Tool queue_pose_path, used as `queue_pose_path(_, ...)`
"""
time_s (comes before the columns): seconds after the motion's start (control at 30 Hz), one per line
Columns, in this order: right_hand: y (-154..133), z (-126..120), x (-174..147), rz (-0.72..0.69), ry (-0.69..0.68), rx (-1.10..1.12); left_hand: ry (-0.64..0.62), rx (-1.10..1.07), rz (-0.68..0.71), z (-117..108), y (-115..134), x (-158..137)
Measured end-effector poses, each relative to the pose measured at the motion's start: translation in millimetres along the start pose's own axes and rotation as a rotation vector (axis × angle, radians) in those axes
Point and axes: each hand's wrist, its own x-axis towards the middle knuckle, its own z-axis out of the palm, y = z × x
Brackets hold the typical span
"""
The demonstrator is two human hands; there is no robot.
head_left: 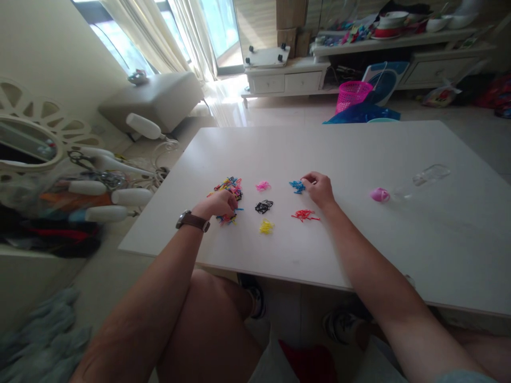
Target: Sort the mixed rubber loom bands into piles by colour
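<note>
My left hand (223, 204), with a watch on its wrist, is closed over a mixed pile of small multicoloured pieces (230, 184). A small thin blue piece (239, 209) sticks out at its fingertips. My right hand (320, 188) pinches its fingers together at the right edge of a small blue pile (296, 186); whatever they hold is hidden. Between the hands lie a pink pile (263, 186), a black pile of loop-like pieces (264, 206) and a yellow pile (266, 227). Nearer me, below the right hand, is a red pile (305, 215).
On the white table (247, 149), to the right, lie a rounded pink object (380, 194) and a clear container (431, 174). Beyond the far edge stands a pink basket (352, 94). A white lamp-like fixture (143, 125) is beside the table's left edge.
</note>
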Motion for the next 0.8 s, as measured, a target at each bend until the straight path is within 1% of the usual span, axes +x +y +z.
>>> queue_pose_path(0.17,-2.0,0.2,-0.5,0.008,0.001,-0.008,-0.039,0.181,-0.04,1.1,2.3,5.6)
queue_pose_path(0.3,-2.2,1.0,-0.5,0.011,0.004,0.007,-0.084,0.23,-0.022,-2.4,2.9,6.8)
queue_pose_path(0.4,-0.4,1.9,-0.1,0.005,0.001,0.014,-0.053,0.218,-0.002,-4.5,2.4,5.0)
queue_pose_path(0.5,1.5,2.7,0.3,0.002,-0.007,0.004,-0.006,0.208,0.015,-1.8,4.2,3.0)
queue_pose_path(0.67,3.3,2.9,0.7,0.003,-0.003,-0.002,0.015,0.257,0.001,8.4,10.0,4.7)
queue_pose_path(0.8,2.9,2.6,0.3,-0.001,-0.003,-0.007,0.03,0.239,0.006,6.2,5.0,6.9)
